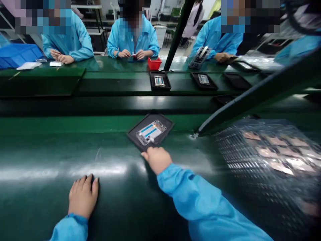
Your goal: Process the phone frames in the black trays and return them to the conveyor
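Note:
My right hand (158,159) reaches forward, its fingers closed on the near corner of a shallow black tray (164,135). Inside that tray lies a phone frame (151,131), silvery with two blue strips along it. The tray sits turned at an angle, by the far edge of the green bench. At the lower left my left hand (82,196) rests flat on the bench top, fingers stretched out, holding nothing.
Clear plastic blister trays (276,150) with pinkish parts are stacked at the right. A dark green post (250,93) slants above them. Beyond runs a conveyor (112,82) with several black trays. Co-workers in blue sit behind it, near a red bin (154,63) and a blue bin (18,55).

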{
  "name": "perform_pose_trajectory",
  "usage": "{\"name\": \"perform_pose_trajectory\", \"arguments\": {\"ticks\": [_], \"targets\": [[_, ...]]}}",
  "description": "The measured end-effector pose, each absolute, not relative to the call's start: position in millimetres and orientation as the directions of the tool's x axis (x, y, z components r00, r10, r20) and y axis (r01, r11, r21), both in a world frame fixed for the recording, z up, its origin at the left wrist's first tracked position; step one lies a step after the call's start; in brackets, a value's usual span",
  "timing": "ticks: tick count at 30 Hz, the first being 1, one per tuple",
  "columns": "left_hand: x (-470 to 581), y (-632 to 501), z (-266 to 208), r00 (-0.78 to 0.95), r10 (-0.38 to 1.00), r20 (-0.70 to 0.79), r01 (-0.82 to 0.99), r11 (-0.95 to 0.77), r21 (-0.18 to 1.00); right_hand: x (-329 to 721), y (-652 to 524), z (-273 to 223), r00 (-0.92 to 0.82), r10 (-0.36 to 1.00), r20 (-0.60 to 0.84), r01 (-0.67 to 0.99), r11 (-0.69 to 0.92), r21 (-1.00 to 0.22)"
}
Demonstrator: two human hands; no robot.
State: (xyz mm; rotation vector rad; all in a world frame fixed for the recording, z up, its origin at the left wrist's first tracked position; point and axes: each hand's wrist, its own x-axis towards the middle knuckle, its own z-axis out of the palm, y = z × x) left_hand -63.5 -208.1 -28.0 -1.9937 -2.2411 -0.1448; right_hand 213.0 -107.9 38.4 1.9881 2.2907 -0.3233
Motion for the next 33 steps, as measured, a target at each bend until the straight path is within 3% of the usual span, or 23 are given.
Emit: {"name": "perform_pose_trajectory", "arguments": {"ticks": [4,7,11,14,21,27,30,33], "targets": [[-54,-230,-25,-0.130,0.986,0.102,0.930,0.086,0.356,145,-218,33,-0.451,0.833,-0.320,0.878,0.347,-0.330],[-47,-257,-21,-0.079,0.991,0.106,0.884,0.020,0.468,101,-274,28,-0.564,0.770,-0.298,0.783,0.385,-0.488],[-55,-281,-16,-0.106,0.994,0.017,0.935,0.094,0.341,81,-306,21,-0.643,0.724,-0.249,0.682,0.393,-0.617],[-69,-286,-15,-0.152,0.988,-0.033,0.938,0.155,0.310,100,-316,17,-0.673,0.714,-0.192,0.639,0.431,-0.637],[-74,-293,-14,-0.182,0.982,0.059,0.913,0.146,0.381,152,-323,8,-0.370,0.873,-0.317,0.879,0.218,-0.425],[-39,-307,10,0.164,0.945,0.283,0.953,-0.226,0.203,147,-316,4,-0.398,0.882,-0.254,0.835,0.234,-0.498],[-23,-310,12,0.367,0.894,0.257,0.896,-0.414,0.159,146,-312,7,-0.378,0.889,-0.258,0.815,0.187,-0.549],[-15,-309,8,0.454,0.863,0.222,0.860,-0.489,0.145,145,-309,9,-0.398,0.879,-0.262,0.802,0.194,-0.565]]}}
